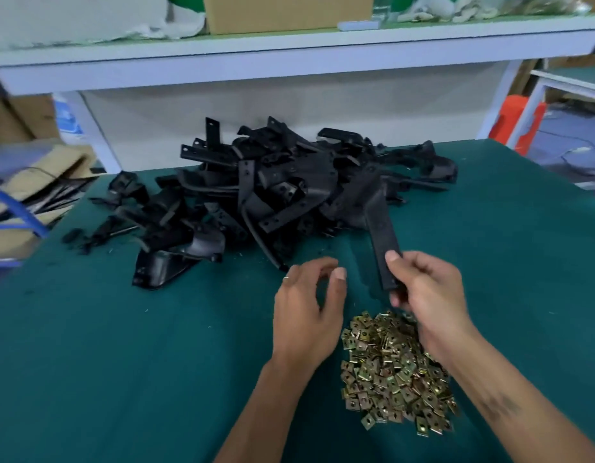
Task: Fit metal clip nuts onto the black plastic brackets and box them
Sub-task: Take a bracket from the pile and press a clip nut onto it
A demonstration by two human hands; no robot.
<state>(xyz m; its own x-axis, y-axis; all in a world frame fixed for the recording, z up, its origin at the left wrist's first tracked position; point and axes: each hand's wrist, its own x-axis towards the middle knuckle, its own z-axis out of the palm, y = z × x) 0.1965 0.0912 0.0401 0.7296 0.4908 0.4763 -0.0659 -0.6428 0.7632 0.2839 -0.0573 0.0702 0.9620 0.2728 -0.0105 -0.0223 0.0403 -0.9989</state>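
Right hand point(423, 289) pinches a black bracket point(378, 222), covering its near end; left hand point(309, 309) loosely curled, holding nothing; right forearm overlaps the clip nuts point(389, 369); shelf items blurred

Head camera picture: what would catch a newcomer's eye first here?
A big tangled heap of black plastic brackets sprawls across the far side of the green table. Nearer lies a glinting pile of brass-coloured clip nuts. Just above them the right hand pinches one long bracket, beside the empty left hand.
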